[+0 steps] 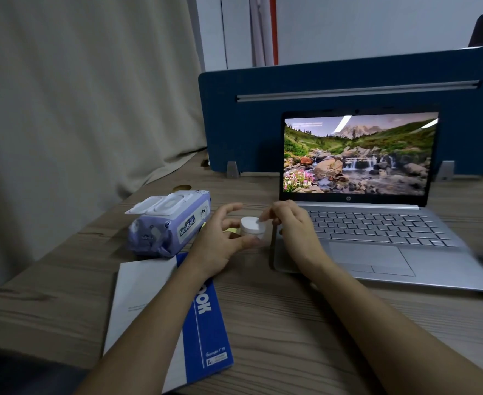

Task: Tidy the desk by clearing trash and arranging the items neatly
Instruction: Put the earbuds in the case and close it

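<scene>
Head view shows my left hand (220, 240) curled round the side of a little white jar (253, 228), thumb in front, so it stays put. My right hand (288, 226) pinches the edge of its lid with finger and thumb, I think to close it tight. The jar sits on the counter (291, 323) just beside the open laptop (377, 238). A wipes pack (171, 223) lies near on the left, its flap up. A blue notebook (203, 317) lies under my left arm.
</scene>
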Tool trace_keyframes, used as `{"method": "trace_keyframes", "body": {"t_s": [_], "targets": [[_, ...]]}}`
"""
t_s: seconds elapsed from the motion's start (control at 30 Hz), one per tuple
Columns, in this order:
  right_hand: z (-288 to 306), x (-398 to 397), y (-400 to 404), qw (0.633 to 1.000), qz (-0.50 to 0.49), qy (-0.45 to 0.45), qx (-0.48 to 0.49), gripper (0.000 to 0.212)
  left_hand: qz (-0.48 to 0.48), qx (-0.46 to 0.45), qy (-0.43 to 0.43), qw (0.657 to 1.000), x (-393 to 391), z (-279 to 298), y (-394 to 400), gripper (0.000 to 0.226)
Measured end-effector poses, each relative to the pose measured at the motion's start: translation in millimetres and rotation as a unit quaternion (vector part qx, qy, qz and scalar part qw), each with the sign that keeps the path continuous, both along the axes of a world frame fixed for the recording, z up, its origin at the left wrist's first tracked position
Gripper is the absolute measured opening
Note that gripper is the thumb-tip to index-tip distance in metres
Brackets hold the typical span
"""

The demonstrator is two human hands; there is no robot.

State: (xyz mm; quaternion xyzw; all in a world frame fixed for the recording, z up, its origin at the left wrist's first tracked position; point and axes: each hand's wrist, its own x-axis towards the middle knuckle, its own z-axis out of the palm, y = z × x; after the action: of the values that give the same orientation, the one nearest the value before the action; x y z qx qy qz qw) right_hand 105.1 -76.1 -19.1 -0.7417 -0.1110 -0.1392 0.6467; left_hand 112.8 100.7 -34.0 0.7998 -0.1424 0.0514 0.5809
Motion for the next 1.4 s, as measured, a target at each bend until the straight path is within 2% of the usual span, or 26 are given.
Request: {"method": "trace_keyframes", "body": {"t_s": [0.1, 0.2, 0.4, 0.5, 0.63, 0.73, 0.87, 0.93, 1.03, 1.1, 1.2, 1.4], "targets": [[-1.3, 1.9, -1.3, 0.999, 0.009, -0.008, -0.045, 0.018, -0.003, -0.005, 0.002, 1.000, 0.4, 0.5, 1.3, 0.059], [-4.6, 2.5, -2.1, 0.993, 0.032, -0.015, -0.108, 0.017, -0.003, 0.002, -0.005, 1.000, 1.0, 0.0, 3.4, 0.046], [-7.3, 4.8, -3.2, 0.978, 0.023, -0.021, -0.207, 0.014, 0.021, 0.119, -0.040, 0.992, -1.3, -2.8, 8.1, 0.038], [-8.2, 6.3, -3.0, 0.970, 0.012, -0.013, -0.244, 0.018, 0.042, 0.186, -0.055, 0.980, -1.3, -1.9, 10.9, 0.037], [-7.9, 6.9, -1.1, 0.961, 0.002, -0.008, -0.277, 0.027, 0.050, 0.286, -0.026, 0.957, -2.7, 0.1, 11.8, 0.042], [-7.9, 5.5, -0.4, 0.957, -0.001, -0.008, -0.291, 0.029, 0.051, 0.310, -0.005, 0.949, -4.8, 2.2, 12.3, 0.049], [-8.5, 6.0, 0.0, 0.957, -0.007, -0.024, -0.289, 0.028, 0.075, 0.260, -0.014, 0.963, -6.1, 3.8, 13.4, 0.048], [-8.8, 6.4, -0.1, 0.958, -0.013, -0.030, -0.286, 0.027, 0.108, 0.223, -0.075, 0.966, -6.0, 7.7, 13.8, 0.040], [-9.4, 5.4, -0.4, 0.958, -0.020, -0.043, -0.283, 0.027, 0.188, 0.180, -0.201, 0.944, -6.5, 18.7, 19.9, 0.028], [-9.9, 4.8, -0.6, 0.960, -0.023, -0.053, -0.274, 0.028, 0.256, 0.156, -0.231, 0.926, -7.1, 30.2, 28.8, 0.025], [-10.0, 4.0, 0.0, 0.960, -0.026, -0.060, -0.272, 0.029, 0.321, 0.102, -0.180, 0.924, -3.9, 48.0, 49.6, 0.024], [-3.8, -5.6, 10.4, 0.951, 0.006, -0.111, -0.288, 0.024, 0.364, 0.163, -0.049, 0.916, 4.7, 51.1, 103.4, 0.053]]}}
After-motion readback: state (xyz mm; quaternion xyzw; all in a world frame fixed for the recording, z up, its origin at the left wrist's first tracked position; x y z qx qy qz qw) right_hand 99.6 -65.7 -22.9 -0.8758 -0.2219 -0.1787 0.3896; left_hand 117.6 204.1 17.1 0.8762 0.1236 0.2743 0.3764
